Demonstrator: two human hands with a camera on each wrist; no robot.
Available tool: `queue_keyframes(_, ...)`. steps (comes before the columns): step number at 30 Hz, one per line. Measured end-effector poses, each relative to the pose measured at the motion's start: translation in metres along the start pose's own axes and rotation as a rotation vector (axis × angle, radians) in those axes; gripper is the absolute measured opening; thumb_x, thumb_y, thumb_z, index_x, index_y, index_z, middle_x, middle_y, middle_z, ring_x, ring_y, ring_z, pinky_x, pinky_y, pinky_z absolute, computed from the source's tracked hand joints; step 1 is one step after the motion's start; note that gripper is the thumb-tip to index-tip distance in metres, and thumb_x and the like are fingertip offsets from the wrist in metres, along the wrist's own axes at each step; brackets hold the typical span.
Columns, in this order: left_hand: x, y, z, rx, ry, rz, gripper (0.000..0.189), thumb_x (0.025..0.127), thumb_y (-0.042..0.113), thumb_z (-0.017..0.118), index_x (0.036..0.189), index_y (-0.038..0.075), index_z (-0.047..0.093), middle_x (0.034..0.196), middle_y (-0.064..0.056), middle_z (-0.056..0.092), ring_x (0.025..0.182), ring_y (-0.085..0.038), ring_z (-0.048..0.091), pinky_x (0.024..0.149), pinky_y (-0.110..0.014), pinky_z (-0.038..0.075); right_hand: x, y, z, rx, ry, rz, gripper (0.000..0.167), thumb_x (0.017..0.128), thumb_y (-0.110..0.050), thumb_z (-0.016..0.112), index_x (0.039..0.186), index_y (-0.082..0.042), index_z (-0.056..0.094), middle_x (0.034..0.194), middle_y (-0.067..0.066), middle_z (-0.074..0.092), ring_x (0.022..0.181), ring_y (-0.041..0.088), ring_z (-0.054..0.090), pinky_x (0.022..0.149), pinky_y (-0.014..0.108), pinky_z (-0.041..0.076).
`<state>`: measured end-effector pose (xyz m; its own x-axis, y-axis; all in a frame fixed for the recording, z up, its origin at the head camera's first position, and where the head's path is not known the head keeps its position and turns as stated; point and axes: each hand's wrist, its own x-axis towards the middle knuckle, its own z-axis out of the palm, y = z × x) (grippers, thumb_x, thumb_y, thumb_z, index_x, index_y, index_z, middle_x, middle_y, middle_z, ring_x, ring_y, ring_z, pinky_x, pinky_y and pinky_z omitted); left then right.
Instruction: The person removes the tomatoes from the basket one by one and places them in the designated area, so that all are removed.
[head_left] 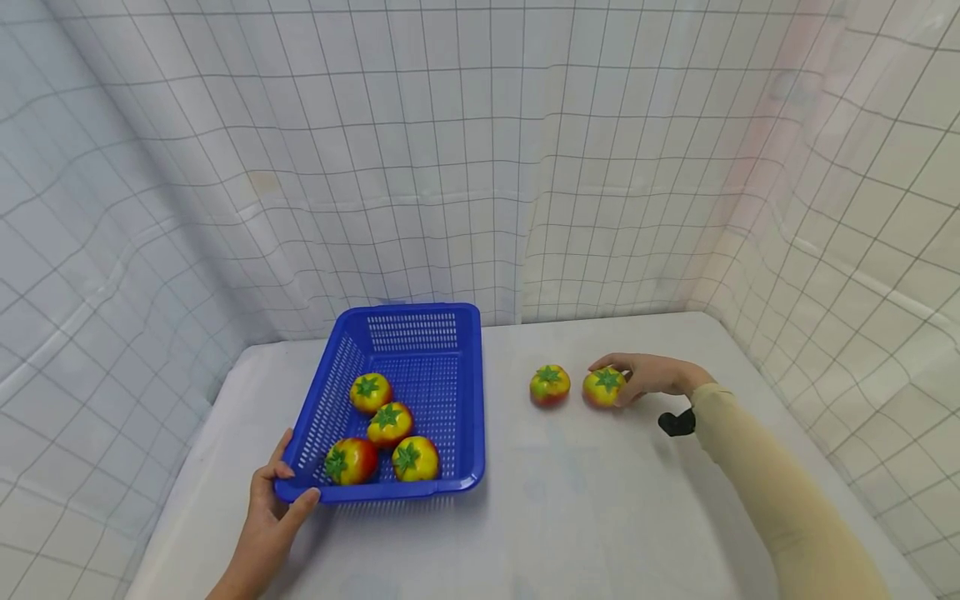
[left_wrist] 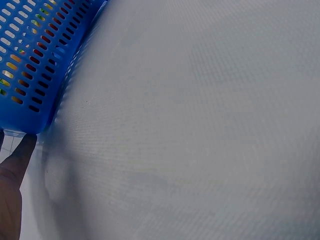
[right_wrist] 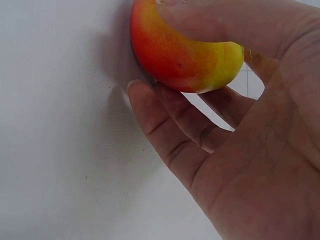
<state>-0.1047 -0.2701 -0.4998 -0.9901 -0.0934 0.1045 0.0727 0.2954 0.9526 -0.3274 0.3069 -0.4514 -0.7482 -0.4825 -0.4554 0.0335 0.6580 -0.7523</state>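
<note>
A blue plastic basket [head_left: 482, 392] holds several red-and-yellow toy tomatoes [head_left: 416, 459] with green leafy tops. My left hand [head_left: 267, 515] grips its near left corner, thumb at the front rim and fingers along the left side. The left wrist view shows the thumb [left_wrist: 20, 157] right against the slotted blue wall. To the basket's right, my right hand [head_left: 651, 377] holds another toy tomato [head_left: 602, 387] between thumb and fingers, low over the white table. Seen from the right wrist, the thumb lies across this toy tomato [right_wrist: 185, 62], with fingers curving around its other side.
One more toy tomato [head_left: 550, 386] sits on the white table [head_left: 570, 517] between the basket and my right hand. A small black object [head_left: 677, 423] shows by the right wrist. White grid-patterned curtains [head_left: 495, 167] stand behind the table and at both sides.
</note>
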Motion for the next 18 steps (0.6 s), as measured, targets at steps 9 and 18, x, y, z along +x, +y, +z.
queue_keyframes(9,0.0007,-0.0008,-0.0003,-0.022,-0.007,0.016,0.041,0.106,0.012,0.057,0.124,0.014,0.020,0.172,0.005,-0.003,0.147,-0.050,0.010,0.090,-0.003,0.039,-0.0006,-0.0011,0.0001,0.005,0.000,0.013,0.081,0.081,-0.007,0.079,0.153,-0.025,0.047,0.157,0.008,0.036,0.130,0.028,0.041,0.103,0.042,0.045)
queue_keyframes(18,0.0004,-0.0027,-0.0004,-0.034,-0.001,0.036,0.040,0.106,0.008,0.056,0.124,0.012,0.020,0.172,0.004,-0.002,0.148,-0.046,0.010,0.091,-0.004,0.040,-0.0034,-0.0023,0.0003,-0.011,0.003,0.009,0.082,0.082,-0.010,0.080,0.155,-0.025,0.044,0.160,0.014,0.030,0.132,0.030,0.040,0.106,0.045,0.043)
